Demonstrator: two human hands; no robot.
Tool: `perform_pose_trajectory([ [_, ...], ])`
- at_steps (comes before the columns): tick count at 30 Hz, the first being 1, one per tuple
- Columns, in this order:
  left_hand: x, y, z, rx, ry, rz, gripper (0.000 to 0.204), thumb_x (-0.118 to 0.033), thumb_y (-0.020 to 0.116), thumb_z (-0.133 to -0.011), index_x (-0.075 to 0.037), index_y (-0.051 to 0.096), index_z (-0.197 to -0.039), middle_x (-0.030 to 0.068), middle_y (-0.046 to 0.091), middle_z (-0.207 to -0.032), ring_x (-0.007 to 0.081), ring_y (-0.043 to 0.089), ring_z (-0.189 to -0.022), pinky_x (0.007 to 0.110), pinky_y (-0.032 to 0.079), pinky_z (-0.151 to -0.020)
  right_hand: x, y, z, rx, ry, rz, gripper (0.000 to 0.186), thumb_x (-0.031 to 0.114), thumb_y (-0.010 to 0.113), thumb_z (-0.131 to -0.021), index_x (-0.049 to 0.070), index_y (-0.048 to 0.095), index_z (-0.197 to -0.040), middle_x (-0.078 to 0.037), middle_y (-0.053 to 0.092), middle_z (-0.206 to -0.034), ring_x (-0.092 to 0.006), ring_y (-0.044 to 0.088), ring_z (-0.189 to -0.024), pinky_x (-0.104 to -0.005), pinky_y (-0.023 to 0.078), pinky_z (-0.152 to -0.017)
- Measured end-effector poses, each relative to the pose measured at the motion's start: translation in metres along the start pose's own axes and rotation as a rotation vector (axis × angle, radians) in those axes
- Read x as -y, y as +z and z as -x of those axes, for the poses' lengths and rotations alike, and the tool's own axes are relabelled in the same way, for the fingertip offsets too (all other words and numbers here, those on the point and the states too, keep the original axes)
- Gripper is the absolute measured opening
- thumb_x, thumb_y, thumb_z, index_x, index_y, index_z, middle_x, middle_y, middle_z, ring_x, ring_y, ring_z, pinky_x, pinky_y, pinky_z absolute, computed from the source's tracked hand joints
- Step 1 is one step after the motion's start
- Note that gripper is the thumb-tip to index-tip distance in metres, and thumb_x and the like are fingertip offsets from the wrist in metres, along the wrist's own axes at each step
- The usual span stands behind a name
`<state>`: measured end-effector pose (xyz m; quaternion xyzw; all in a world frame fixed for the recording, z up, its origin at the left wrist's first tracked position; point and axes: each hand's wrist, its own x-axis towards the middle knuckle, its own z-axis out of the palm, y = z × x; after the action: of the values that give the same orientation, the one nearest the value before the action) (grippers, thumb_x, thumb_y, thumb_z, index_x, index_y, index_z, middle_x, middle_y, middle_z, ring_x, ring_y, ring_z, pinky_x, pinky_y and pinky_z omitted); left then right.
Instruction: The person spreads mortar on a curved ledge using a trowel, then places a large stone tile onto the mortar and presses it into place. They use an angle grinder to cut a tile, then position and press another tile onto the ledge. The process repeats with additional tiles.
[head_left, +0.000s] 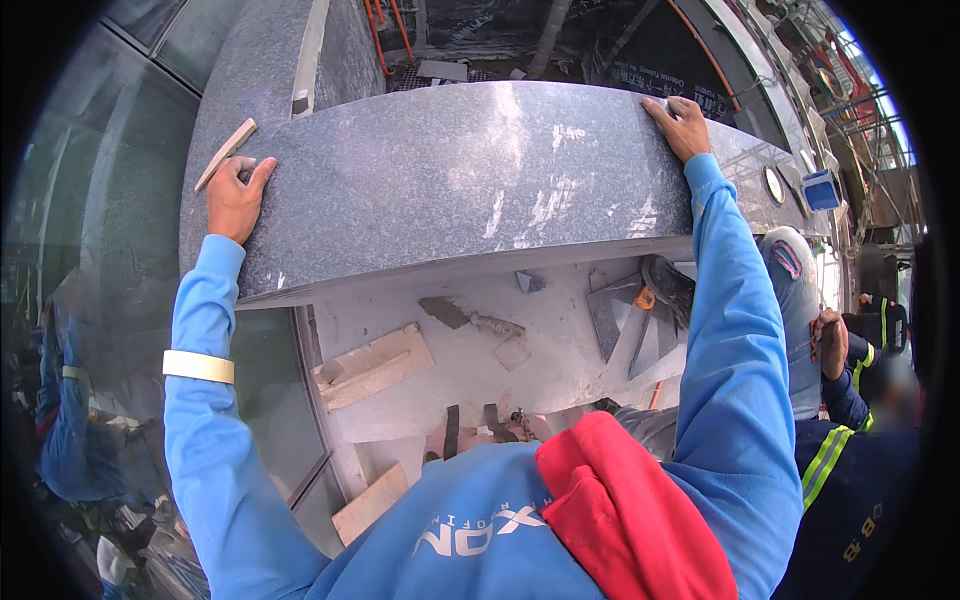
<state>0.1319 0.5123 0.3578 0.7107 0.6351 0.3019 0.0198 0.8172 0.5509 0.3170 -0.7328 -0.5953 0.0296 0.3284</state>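
Note:
A broad grey speckled stone slab (450, 180) spans the space in front of me, with white smears on its top. My left hand (236, 200) is at the slab's left end, its fingers curled at a thin wooden strip (226, 155) and its thumb apart. The strip lies slanted along the hand's outer side; its contact with the fingertips is partly hidden. At the slab's far edge, right of centre, my right hand (682, 130) grips with its fingers bent over the rim. Both arms reach forward in blue sleeves.
Below the slab lie a trowel (445, 312) and a wooden float (375, 365). Glass panels (110, 200) stand on the left. A person in a dark reflective jacket (850, 480) is close on my right, near a blue box-shaped object (822, 190). Beyond the slab is a dark recess.

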Motion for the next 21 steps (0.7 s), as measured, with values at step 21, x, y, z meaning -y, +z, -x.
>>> perform_pose_trajectory([
  [21,-0.058,-0.007,0.07,0.12,-0.171,-0.425,0.088,-0.077,0.059,-0.086,-0.014,0.053,-0.149,0.0229,0.044,-0.152,0.0419,0.038,-0.143,0.062,0.028,-0.115,0.09,-0.031,0.097,0.127,-0.544,0.335,0.074,0.067,0.066,-0.086,0.028,0.057,-0.148,-0.011,0.033,-0.164,-0.0382,0.031,-0.15,-0.0555,0.02,-0.122],
])
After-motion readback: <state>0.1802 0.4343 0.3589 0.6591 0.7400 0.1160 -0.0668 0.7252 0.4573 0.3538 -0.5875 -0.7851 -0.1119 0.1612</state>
